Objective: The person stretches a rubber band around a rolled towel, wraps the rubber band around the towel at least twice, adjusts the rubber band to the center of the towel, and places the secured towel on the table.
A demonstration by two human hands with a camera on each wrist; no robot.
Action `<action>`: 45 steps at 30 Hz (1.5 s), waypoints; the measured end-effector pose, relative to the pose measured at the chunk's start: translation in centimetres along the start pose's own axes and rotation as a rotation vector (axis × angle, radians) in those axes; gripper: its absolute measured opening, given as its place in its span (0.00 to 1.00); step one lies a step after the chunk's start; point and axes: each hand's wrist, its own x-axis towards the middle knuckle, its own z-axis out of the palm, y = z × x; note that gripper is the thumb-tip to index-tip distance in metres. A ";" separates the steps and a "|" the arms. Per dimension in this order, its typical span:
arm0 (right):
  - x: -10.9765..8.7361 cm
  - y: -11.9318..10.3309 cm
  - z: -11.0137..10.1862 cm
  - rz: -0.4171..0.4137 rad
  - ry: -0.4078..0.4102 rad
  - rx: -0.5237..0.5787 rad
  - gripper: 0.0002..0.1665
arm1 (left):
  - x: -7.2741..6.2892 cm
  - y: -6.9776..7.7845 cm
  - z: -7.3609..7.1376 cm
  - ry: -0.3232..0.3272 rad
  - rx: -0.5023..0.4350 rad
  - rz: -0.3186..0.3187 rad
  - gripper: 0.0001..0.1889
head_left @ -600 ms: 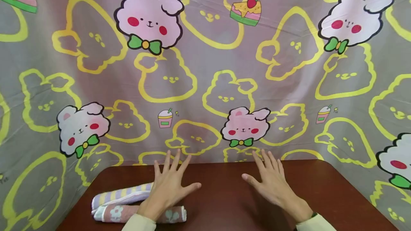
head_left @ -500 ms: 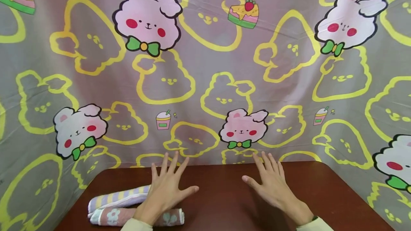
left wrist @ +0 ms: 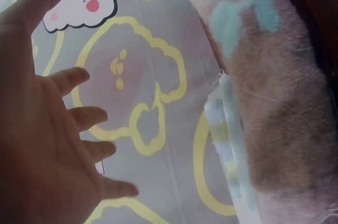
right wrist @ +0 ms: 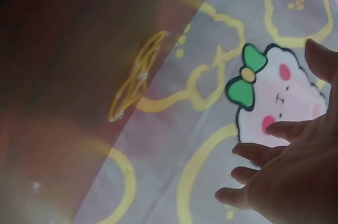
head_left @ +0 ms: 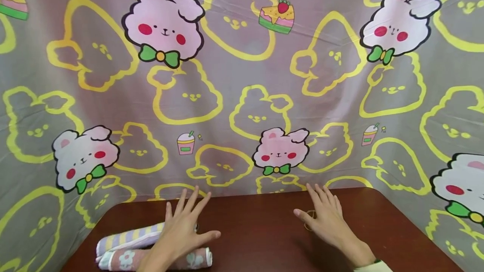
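My left hand is held over two rolled towels with its fingers spread and nothing in its grasp. The front towel is pink with pale blue flowers. Behind it lies a towel with yellow and lilac stripes, partly covered by the hand. On the right, my right hand hovers with spread fingers and an outstretched thumb, holding nothing. A thin yellow loop, of a kind I cannot tell, shows beyond its thumb in the right wrist view. From the head, it is partly hidden behind that hand.
The dark red-brown table has rounded far corners. A grey curtain printed with bunny faces hangs behind it and along both sides. A small dark item shows beside the left hand, too hidden to tell.
My hands have moved apart, the left one leftward and the right one slightly rightward. The yellow loop has come into sight beside the right thumb. The head view has shifted a little.
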 end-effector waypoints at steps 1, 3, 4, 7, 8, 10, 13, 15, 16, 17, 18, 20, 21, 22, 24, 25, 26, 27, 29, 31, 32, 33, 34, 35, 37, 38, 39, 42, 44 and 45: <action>0.0 0.3 0.0 -0.012 0.008 -0.003 0.52 | -0.2 -0.2 -0.1 -0.007 -0.024 0.007 0.57; 0.1 0.7 0.1 -0.037 0.023 -0.004 0.50 | -0.6 -0.6 -0.3 -0.018 -0.098 0.028 0.57; 0.2 0.9 0.1 -0.048 0.027 -0.002 0.48 | -0.9 -0.9 -0.4 -0.026 -0.139 0.038 0.56; 0.5 1.5 0.3 -0.060 0.027 -0.001 0.45 | -1.6 -1.3 -0.7 -0.054 -0.243 0.063 0.54; 0.6 1.6 0.3 -0.059 0.025 0.001 0.43 | -1.7 -1.5 -0.8 -0.074 -0.270 0.061 0.53; 0.7 1.9 0.4 -0.068 0.028 -0.009 0.40 | -1.8 -1.7 -1.0 -0.111 -0.297 0.066 0.49; 0.6 2.4 0.4 -0.070 0.011 -0.026 0.32 | -1.8 -2.0 -1.2 -0.173 -0.321 0.081 0.41; 0.7 2.6 0.5 -0.069 -0.022 -0.040 0.25 | -1.8 -2.4 -1.3 -0.204 -0.320 0.105 0.35; 0.7 2.8 0.4 -0.060 -0.042 -0.045 0.21 | -1.8 -2.6 -1.4 -0.217 -0.318 0.111 0.33; 0.7 2.9 0.4 -0.046 -0.066 -0.049 0.17 | -1.9 -2.7 -1.4 -0.229 -0.315 0.114 0.31; 0.8 3.1 0.4 -0.039 -0.086 -0.054 0.13 | -1.9 -2.9 -1.5 -0.236 -0.309 0.117 0.29; 0.8 3.4 0.3 -0.032 -0.115 -0.070 0.09 | -1.9 -3.1 -1.5 -0.248 -0.287 0.113 0.26; 0.7 3.5 0.2 -0.023 -0.122 -0.079 0.08 | -1.8 -3.2 -1.5 -0.255 -0.284 0.107 0.24; 0.7 3.7 0.1 -0.019 -0.130 -0.090 0.08 | -1.7 -3.2 -1.6 -0.266 -0.290 0.095 0.22; 0.5 4.0 0.0 -0.011 -0.147 -0.116 0.09 | -1.4 -3.3 -1.6 -0.281 -0.287 0.083 0.20; 0.4 4.1 0.0 -0.008 -0.156 -0.130 0.09 | -1.3 -3.4 -1.6 -0.285 -0.279 0.079 0.19; 0.3 4.2 0.0 -0.002 -0.168 -0.141 0.10 | -1.2 -3.5 -1.6 -0.288 -0.272 0.073 0.19; 0.3 4.2 0.0 -0.001 -0.178 -0.149 0.10 | -1.1 -3.6 -1.7 -0.292 -0.263 0.068 0.19; 0.4 4.3 0.2 -0.016 -0.198 -0.163 0.10 | -1.3 -4.0 -1.8 -0.297 -0.236 0.056 0.20; 0.7 4.1 0.5 -0.041 -0.199 -0.174 0.10 | -1.5 -4.5 -1.9 -0.311 -0.227 0.037 0.20; 0.8 4.1 0.7 -0.050 -0.196 -0.181 0.10 | -1.6 -4.7 -1.9 -0.324 -0.235 0.022 0.20; 0.9 4.0 0.8 -0.054 -0.192 -0.189 0.11 | -1.7 -5.0 -1.8 -0.336 -0.243 0.011 0.20; 1.0 4.0 1.0 -0.057 -0.194 -0.193 0.12 | -1.8 -5.2 -1.7 -0.344 -0.250 0.000 0.20; 1.1 3.9 1.1 -0.055 -0.197 -0.199 0.14 | -1.9 -5.5 -1.6 -0.349 -0.249 -0.008 0.19; 1.1 3.9 1.4 -0.049 -0.212 -0.210 0.18 | -2.1 -6.0 -1.2 -0.350 -0.228 0.008 0.17; 1.1 3.9 1.5 -0.049 -0.220 -0.212 0.20 | -2.2 -6.2 -1.0 -0.345 -0.227 0.016 0.17; 1.0 3.9 1.6 -0.052 -0.228 -0.214 0.22 | -2.2 -6.3 -0.8 -0.341 -0.220 0.026 0.16; 0.9 4.0 1.8 -0.072 -0.229 -0.215 0.25 | -2.4 -6.4 -0.5 -0.341 -0.232 0.059 0.14; 0.9 4.0 2.0 -0.083 -0.221 -0.212 0.27 | -2.5 -6.3 -0.4 -0.343 -0.267 0.067 0.13; 0.9 4.1 2.0 -0.086 -0.217 -0.213 0.27 | -2.5 -6.2 -0.3 -0.349 -0.281 0.070 0.13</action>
